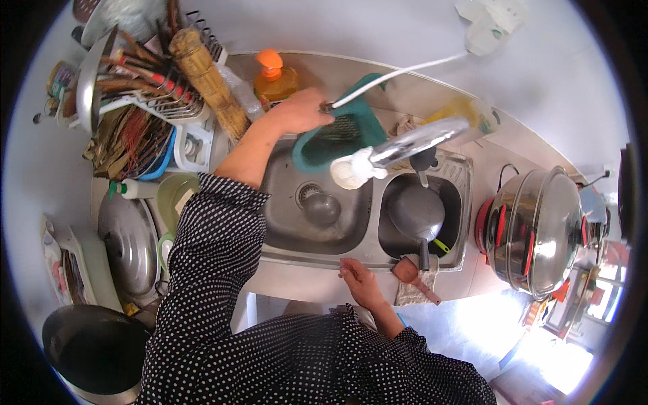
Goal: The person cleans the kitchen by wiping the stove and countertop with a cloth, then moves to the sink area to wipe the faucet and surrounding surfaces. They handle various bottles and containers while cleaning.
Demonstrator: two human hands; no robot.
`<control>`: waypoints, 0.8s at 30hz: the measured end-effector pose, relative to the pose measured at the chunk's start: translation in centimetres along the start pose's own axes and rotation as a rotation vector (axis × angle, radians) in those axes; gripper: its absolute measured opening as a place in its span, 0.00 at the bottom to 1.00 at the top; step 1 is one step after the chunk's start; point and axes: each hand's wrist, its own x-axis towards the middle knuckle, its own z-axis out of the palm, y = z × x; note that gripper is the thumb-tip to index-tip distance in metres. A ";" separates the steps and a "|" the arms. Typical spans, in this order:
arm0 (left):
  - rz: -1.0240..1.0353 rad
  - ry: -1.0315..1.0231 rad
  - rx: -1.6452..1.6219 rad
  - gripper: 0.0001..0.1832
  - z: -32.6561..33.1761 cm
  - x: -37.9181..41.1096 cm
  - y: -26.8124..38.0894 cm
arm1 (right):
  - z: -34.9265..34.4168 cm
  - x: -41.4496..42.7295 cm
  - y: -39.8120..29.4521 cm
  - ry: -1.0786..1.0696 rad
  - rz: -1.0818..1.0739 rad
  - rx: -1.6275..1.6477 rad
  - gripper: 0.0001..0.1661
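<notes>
My left hand [304, 111] reaches over the back of the left sink basin [283, 223]. Its fingers are by the dark end of a white cord or hose [405, 73] and the rim of a teal plastic basket [377, 129]; what they grip is unclear. My right hand [362, 283], fingers loosely bent and empty, is at the sink's front edge. A metal bowl [322, 209] rests in the left basin beside the drain. The chrome faucet [420, 142] with a white nozzle [352, 169] extends over it. In the right basin sits a wok-like pan [416, 212], handle towards me.
A wooden spatula [417, 281] lies on a cloth at the sink's front edge. Right stands a large lidded steamer pot [536, 233]. An orange-pump bottle [276, 83], a bamboo brush [210, 83] and a utensil rack [172, 101] stand back left. A metal lid [126, 243] leans left.
</notes>
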 end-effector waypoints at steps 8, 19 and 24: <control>-0.008 0.079 -0.012 0.20 0.6 0.0 2.1 | -1.1 0.4 0.5 0.033 0.040 0.037 0.17; -0.033 0.070 0.034 0.22 1.6 -0.8 1.4 | -15.2 8.1 -6.9 0.603 -0.200 0.364 0.16; -0.114 -0.034 0.019 0.19 1.9 -1.4 2.6 | -19.9 13.6 -10.3 0.571 -0.273 0.187 0.17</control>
